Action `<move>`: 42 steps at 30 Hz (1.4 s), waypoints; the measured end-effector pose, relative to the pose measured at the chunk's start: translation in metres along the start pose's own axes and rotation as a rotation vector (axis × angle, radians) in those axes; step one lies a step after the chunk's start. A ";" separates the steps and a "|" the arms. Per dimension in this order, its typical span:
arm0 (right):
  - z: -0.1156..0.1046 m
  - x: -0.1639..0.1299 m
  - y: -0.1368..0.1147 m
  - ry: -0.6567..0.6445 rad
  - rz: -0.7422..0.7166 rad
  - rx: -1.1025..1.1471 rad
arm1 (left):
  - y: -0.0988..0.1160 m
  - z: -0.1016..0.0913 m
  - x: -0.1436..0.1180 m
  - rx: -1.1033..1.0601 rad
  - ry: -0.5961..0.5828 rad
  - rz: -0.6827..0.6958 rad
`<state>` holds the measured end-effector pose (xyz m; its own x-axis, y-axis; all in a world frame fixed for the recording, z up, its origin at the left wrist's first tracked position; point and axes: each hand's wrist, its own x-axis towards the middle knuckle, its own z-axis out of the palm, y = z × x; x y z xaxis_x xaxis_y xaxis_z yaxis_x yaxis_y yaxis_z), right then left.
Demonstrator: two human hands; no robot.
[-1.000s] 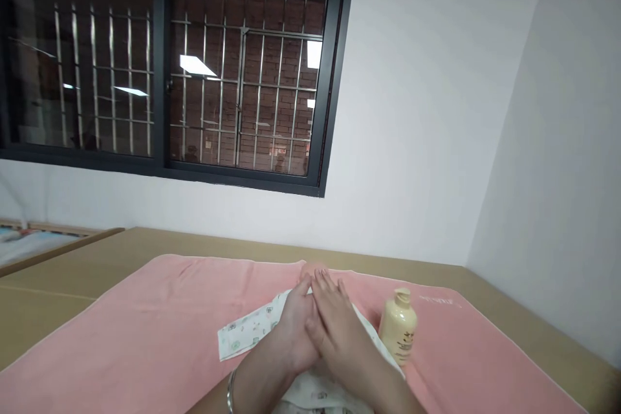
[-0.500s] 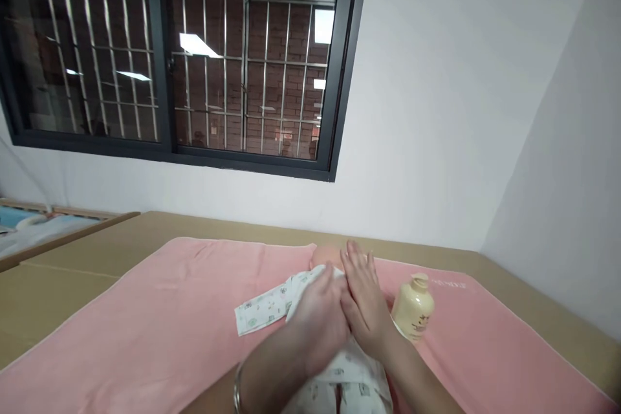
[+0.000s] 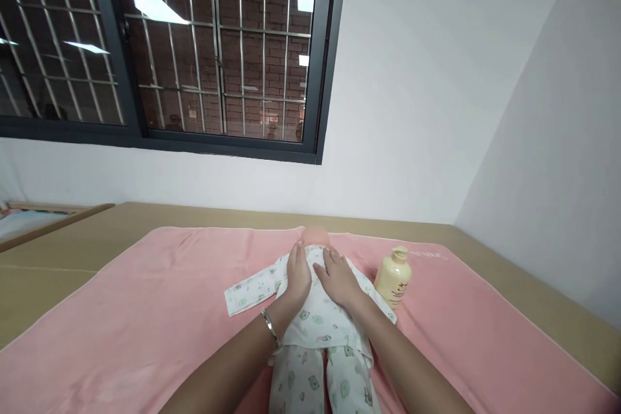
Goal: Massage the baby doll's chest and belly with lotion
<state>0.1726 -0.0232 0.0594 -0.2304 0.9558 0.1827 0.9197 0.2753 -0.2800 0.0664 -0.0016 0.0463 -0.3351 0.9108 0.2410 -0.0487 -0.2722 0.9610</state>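
Observation:
A baby doll in a white printed top (image 3: 315, 320) and matching trousers (image 3: 298, 378) lies on its back, its round head (image 3: 315, 237) away from me. My left hand (image 3: 298, 277), with a silver bracelet (image 3: 270, 325) at the wrist, is tilted on edge at the left of the doll's chest, fingers stretched out and holding nothing. Flat on the right side of the chest lies my right hand (image 3: 339, 279), thumb apart from the fingers. Beyond my right forearm stands a pale yellow pump bottle (image 3: 394, 277).
A pink towel (image 3: 155, 317) covers much of the tan surface (image 3: 58, 275) under the doll. White walls (image 3: 412, 110) rise behind and to the right, with a dark-framed barred window (image 3: 218, 45) at upper left. A wooden-edged bed or crib (image 3: 33, 226) shows at far left.
My hands were pressed together above the doll, the left one blurred. Now they are apart and down at its chest. The view has shifted slightly right and down.

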 end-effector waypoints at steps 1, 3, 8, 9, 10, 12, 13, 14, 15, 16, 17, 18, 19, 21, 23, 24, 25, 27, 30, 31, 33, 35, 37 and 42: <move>0.002 0.000 -0.001 0.003 0.042 -0.014 | -0.004 0.000 -0.002 -0.009 0.026 0.019; 0.005 0.001 -0.002 -0.009 -0.037 -0.026 | -0.008 0.000 -0.006 0.001 0.064 0.067; 0.000 0.009 0.001 0.054 -0.103 0.007 | -0.012 -0.001 -0.008 0.239 0.055 0.120; -0.002 0.010 0.002 0.083 -0.030 -0.014 | -0.013 -0.002 -0.007 0.325 0.034 0.141; -0.003 0.009 0.003 0.107 0.028 -0.043 | -0.013 -0.002 -0.007 0.414 0.004 0.169; -0.004 0.008 0.004 0.127 0.072 -0.094 | -0.014 -0.004 -0.006 0.572 -0.081 0.240; -0.005 0.007 0.005 0.129 0.072 -0.102 | -0.015 -0.006 -0.005 0.630 -0.122 0.272; -0.005 0.006 0.006 0.129 0.066 -0.097 | -0.016 -0.008 -0.003 0.676 -0.149 0.294; -0.006 0.006 0.007 0.128 0.059 -0.083 | -0.018 -0.010 -0.002 0.713 -0.164 0.308; -0.007 0.006 0.009 0.122 0.051 -0.066 | -0.020 -0.013 0.001 0.747 -0.172 0.317; -0.008 0.007 0.012 0.110 0.041 -0.050 | -0.022 -0.015 0.003 0.783 -0.181 0.327; -0.010 0.009 0.015 0.091 0.026 -0.037 | -0.023 -0.017 0.006 0.818 -0.195 0.341; -0.011 0.011 0.017 0.066 0.009 -0.028 | -0.025 -0.019 0.008 0.849 -0.216 0.360; -0.013 0.015 0.021 0.019 -0.020 -0.019 | -0.025 -0.020 0.012 0.891 -0.272 0.407; -0.013 0.017 0.020 0.008 -0.043 -0.033 | -0.024 -0.021 0.013 0.898 -0.296 0.435; -0.012 0.017 0.018 0.016 -0.053 -0.052 | -0.023 -0.022 0.013 0.894 -0.292 0.437; -0.010 0.016 0.014 0.028 -0.057 -0.079 | -0.022 -0.022 0.011 0.888 -0.279 0.435; -0.005 0.011 0.005 0.061 -0.035 -0.145 | -0.021 -0.024 0.006 0.885 -0.232 0.429; 0.001 0.006 -0.005 0.111 0.049 -0.203 | -0.024 -0.026 -0.001 0.893 -0.166 0.449; 0.002 0.006 -0.005 0.123 0.067 -0.195 | -0.025 -0.027 -0.001 0.888 -0.153 0.453; 0.002 0.008 -0.001 0.121 0.066 -0.150 | -0.029 -0.026 0.000 0.869 -0.149 0.444; 0.000 0.012 0.006 0.093 0.038 -0.099 | -0.030 -0.025 0.004 0.860 -0.166 0.426; -0.003 0.014 0.011 0.070 0.005 -0.075 | -0.030 -0.024 0.007 0.854 -0.198 0.425; -0.010 0.007 0.002 0.077 0.049 -0.148 | -0.026 -0.027 0.004 0.847 -0.210 0.487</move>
<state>0.1761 -0.0169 0.0694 -0.1641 0.9554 0.2455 0.9674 0.2046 -0.1493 0.0407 0.0008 0.0186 0.0371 0.8177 0.5745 0.7639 -0.3939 0.5112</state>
